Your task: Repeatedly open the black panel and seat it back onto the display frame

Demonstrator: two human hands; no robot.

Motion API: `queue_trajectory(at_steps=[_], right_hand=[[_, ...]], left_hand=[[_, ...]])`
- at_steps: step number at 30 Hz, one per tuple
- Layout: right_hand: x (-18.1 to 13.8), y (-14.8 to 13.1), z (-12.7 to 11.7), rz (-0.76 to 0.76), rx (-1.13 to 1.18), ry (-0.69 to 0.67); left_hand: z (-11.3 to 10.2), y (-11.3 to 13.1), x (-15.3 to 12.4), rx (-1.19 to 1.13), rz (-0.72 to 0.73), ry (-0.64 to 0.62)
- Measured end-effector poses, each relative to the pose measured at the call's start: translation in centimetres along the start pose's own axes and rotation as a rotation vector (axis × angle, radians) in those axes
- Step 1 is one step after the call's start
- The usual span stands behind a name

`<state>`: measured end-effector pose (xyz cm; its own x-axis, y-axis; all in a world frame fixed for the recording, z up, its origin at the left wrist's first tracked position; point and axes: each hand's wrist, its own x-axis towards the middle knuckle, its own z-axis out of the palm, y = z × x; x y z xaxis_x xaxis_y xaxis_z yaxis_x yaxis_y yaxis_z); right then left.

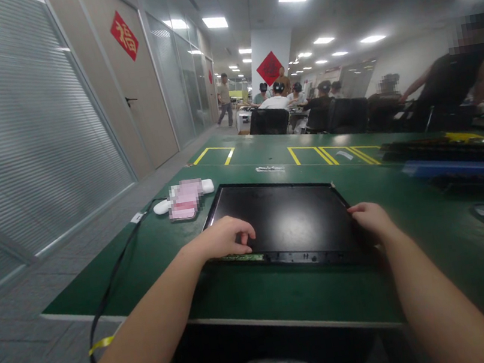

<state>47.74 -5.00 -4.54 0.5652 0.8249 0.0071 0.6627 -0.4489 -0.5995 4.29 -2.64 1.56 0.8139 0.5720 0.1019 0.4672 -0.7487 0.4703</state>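
A flat black display panel [293, 216] lies face up on the green table, with a dark frame round its screen. Along its near edge, a strip of green circuit board [247, 258] shows at the left. My left hand [227, 236] is over the panel's near left corner, fingers curled in and thumb low by the board strip. Whether anything is between those fingers is hidden. At the right side, my right hand [373, 221] grips the panel's edge, thumb on top and the other fingers mostly out of sight below.
On the green table [146, 268], a pink phone-like item [185, 199] lies beside a white mouse-like object [163, 207]. A black cable [111, 280] hangs over the left edge. Dark strips and a blue bar [471, 165] lie at right. People sit and stand beyond.
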Motion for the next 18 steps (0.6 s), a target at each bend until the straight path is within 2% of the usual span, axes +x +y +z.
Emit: queue_trajectory(at_steps=[12,18], right_hand=[[0.2,0.3,0.1,0.008,0.015,-0.024],[0.2,0.2,0.0,0.003,0.008,-0.029]], left_hand=[[0.5,-0.6,0.2,0.000,0.095,0.005],[0.5,-1.3,0.1,-0.088,-0.023,0.042]])
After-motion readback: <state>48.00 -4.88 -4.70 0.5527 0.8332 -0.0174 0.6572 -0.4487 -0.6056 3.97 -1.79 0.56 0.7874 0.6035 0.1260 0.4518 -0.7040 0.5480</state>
